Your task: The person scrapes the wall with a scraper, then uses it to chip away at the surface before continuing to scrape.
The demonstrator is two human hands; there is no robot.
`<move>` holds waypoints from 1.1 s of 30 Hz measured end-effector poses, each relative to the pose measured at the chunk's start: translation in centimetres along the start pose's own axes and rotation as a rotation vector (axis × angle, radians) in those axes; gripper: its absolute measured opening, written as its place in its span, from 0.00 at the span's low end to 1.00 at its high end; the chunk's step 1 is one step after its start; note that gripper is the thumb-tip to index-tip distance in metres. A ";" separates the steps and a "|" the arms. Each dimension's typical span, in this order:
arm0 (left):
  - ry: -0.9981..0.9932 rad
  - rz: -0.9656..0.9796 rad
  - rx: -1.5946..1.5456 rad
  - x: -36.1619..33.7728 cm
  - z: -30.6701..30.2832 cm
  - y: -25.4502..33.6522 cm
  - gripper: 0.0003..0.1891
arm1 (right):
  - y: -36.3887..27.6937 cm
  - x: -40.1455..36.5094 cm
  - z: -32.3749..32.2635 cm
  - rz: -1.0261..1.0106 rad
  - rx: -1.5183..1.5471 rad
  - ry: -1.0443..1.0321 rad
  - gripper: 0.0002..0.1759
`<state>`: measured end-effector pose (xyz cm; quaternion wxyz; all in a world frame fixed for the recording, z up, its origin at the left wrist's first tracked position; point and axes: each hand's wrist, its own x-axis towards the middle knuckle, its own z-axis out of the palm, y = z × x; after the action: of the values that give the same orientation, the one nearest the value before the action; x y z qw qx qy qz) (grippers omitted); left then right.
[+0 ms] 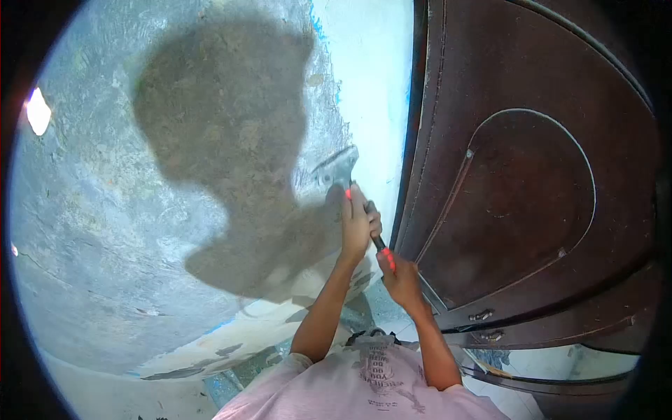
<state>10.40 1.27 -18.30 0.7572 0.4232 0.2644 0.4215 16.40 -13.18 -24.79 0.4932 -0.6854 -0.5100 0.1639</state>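
Note:
A long-handled scraper with a wide metal blade and a black and red handle is held up against the wall. My left hand wraps round the handle just below the blade. Lower down, my right hand grips the handle's end. The blade meets the wall where bare grey plaster borders a strip of white paint. Ragged blue traces edge that paint. My fingers hide part of the handle.
Close on the right stands a dark brown wooden cabinet with curved trim and small handles. A large shadow covers the middle of the wall. Patchy, peeling paint runs along the lower wall. Pale floor tiles show at the lower right.

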 end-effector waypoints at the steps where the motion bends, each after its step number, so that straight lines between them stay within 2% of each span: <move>1: -0.064 -0.001 -0.051 -0.5 0.7 0.9 0.21 | -0.5 0.7 -0.3 0.005 0.000 -0.001 0.21; 2: -0.010 0.067 -0.004 -0.5 1.6 2.0 0.21 | -1.1 1.5 -0.9 0.003 0.004 -0.003 0.22; 3: -0.050 0.099 -0.044 0.0 2.0 2.7 0.21 | -2.2 2.2 -1.7 -0.001 0.009 -0.005 0.23; 4: -0.017 0.075 -0.026 0.0 2.3 3.0 0.22 | -4.7 2.5 -3.3 0.157 -0.004 -0.108 0.23; 9: 0.015 0.038 0.021 -1.2 1.1 0.7 0.22 | -0.9 0.5 -0.8 -0.018 0.018 0.059 0.23; 11: 0.017 0.033 0.025 -0.3 0.9 0.4 0.24 | -1.3 0.6 -1.1 0.090 0.005 -0.022 0.22; 12: 0.020 0.025 0.027 -0.2 1.3 1.0 0.24 | -1.3 1.1 -1.2 -0.012 -0.017 0.034 0.21; 13: 0.029 0.030 0.023 -0.2 2.1 1.7 0.24 | -1.9 1.1 -1.6 0.000 -0.015 0.026 0.21; 15: 0.043 0.042 0.009 -0.4 2.3 1.7 0.25 | -3.5 1.3 -3.0 0.181 -0.011 -0.059 0.21; 17: 0.095 0.022 0.002 -0.7 1.1 0.7 0.26 | -1.7 0.3 -1.5 0.048 -0.011 -0.006 0.21; 19: 0.036 0.106 0.036 -0.5 -0.1 -0.6 0.26 | -1.3 -0.6 -0.8 0.107 0.027 -0.051 0.21; 21: 0.033 0.050 0.028 -0.5 -0.5 -0.8 0.25 | -1.3 0.1 -0.5 0.064 0.028 -0.019 0.22; 25: -0.016 0.119 -0.026 -0.1 2.6 4.7 0.24 | -4.0 2.8 -2.1 0.032 -0.012 -0.033 0.22; 29: -0.001 0.080 0.021 -0.6 0.8 2.2 0.23 | -2.8 0.6 -1.0 0.019 0.045 -0.021 0.23; 31: 0.102 -0.012 0.069 -0.8 0.2 0.0 0.22 | -1.0 0.4 -0.3 0.035 -0.019 -0.023 0.22; 33: 0.054 -0.005 0.054 -0.3 0.2 0.2 0.22 | -1.3 0.3 -0.7 0.078 -0.007 -0.047 0.22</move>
<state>10.35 0.97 -18.03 0.7393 0.4312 0.2969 0.4235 16.31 -13.27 -23.26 0.4720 -0.7024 -0.4948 0.1974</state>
